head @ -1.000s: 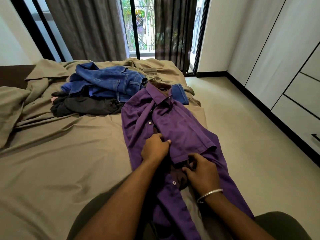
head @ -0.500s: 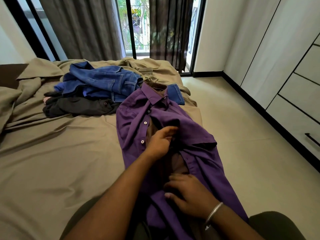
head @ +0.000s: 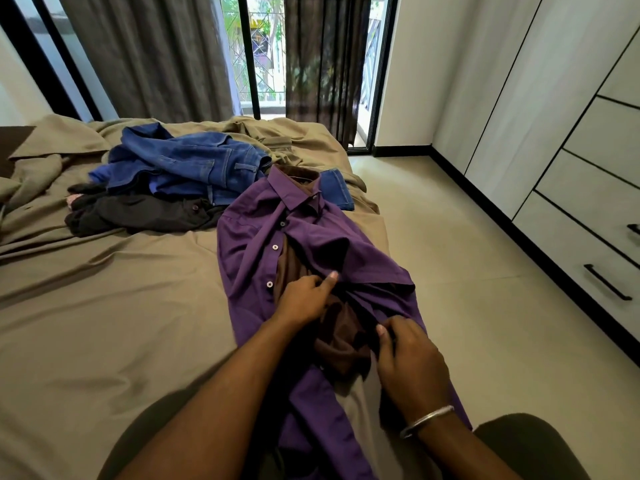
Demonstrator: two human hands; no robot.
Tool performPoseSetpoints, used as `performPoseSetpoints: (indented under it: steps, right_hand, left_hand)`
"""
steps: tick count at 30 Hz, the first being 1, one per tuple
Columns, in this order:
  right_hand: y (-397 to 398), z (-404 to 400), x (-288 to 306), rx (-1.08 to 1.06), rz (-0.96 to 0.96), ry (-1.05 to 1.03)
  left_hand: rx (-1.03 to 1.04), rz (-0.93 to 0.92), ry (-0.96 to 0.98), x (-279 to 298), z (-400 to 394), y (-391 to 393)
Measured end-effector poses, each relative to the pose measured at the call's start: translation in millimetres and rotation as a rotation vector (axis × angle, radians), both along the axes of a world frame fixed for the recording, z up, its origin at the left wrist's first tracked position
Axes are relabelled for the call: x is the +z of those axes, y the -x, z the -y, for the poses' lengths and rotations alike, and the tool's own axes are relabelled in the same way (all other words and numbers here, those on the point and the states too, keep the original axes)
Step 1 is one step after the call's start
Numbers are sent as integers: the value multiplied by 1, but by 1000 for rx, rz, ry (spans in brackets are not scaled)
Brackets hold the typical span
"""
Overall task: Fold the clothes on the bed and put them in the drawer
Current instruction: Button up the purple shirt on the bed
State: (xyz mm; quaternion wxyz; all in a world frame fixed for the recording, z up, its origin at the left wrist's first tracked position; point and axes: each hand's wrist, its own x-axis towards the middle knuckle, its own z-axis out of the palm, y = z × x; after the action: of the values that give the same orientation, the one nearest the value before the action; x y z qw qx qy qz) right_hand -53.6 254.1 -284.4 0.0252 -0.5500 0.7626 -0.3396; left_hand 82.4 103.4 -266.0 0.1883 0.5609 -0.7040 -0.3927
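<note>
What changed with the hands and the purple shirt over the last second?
The right hand let go of the placket edge, dropped lower, then came back up to take grip of the purple shirt again. The left hand stayed on the shirt front. Jeans and dark garment unmoved.
</note>
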Motion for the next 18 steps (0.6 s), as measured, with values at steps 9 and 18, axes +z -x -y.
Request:
performPoseSetpoints:
  steps: [9,18]
  right_hand:
    - [-25,2,6,345,108,-35]
    - [-21,-29,-4,233,112,24]
  left_hand:
    - [-36,-448,-264,1,-4,9]
    - [123,-295,-121,14,-4,-9]
